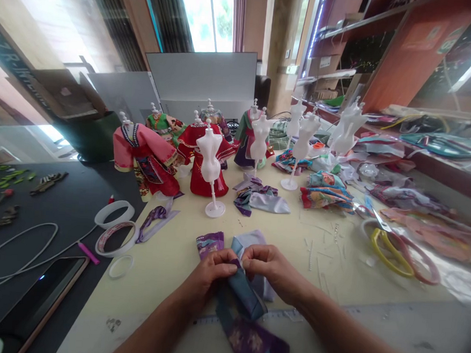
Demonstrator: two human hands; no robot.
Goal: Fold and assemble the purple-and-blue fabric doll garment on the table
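Observation:
Both hands are close together over the near middle of the table, pinching a small fabric garment [247, 294] in teal, purple and pale lilac. My left hand [208, 274] grips its folded dark edge between thumb and fingers. Fingertips of my right hand [267, 265] are closed on the cloth just beside them. A purple flowered end sticks out past my left hand, and another purple flowered part hangs down toward the front. Beneath the garment lies a clear ruler [282, 312], partly covered. Whatever sits right between the fingertips is too small to make out.
Ahead stands a bare white mini mannequin [209, 158], with dressed ones such as the pink-robed figure [146, 157] behind. Yellow-and-red scissors [391, 252] lie at right near fabric heaps [327, 193]. Tape rolls [116, 238] and a phone [45, 297] are at left.

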